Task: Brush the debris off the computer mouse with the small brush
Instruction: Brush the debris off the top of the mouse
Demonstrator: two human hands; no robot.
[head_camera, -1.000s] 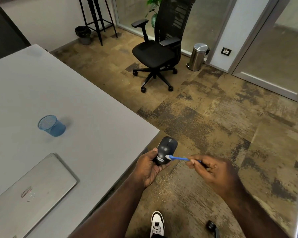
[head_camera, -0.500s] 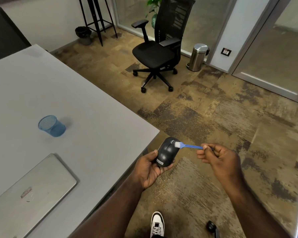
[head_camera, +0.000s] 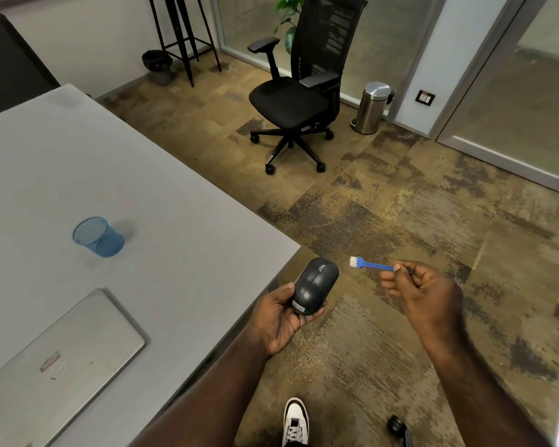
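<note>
A black computer mouse [head_camera: 315, 284] rests in my left hand [head_camera: 279, 316], held just off the table's near corner, its buttons facing up. My right hand [head_camera: 421, 290] pinches the handle of a small blue brush [head_camera: 370, 263] with white bristles. The bristles point left and hang a short way to the right of the mouse's front end, not touching it.
The grey table [head_camera: 149, 204] carries a blue mesh cup [head_camera: 98, 236] and a closed silver laptop [head_camera: 55, 362]. A black office chair [head_camera: 299, 101] and a steel bin [head_camera: 373, 107] stand across the carpet. My white shoe [head_camera: 295, 421] is below.
The brush swept from the mouse's rear up along its top to the front, then lifted off to the right. My left hand kept the mouse nearly still.
</note>
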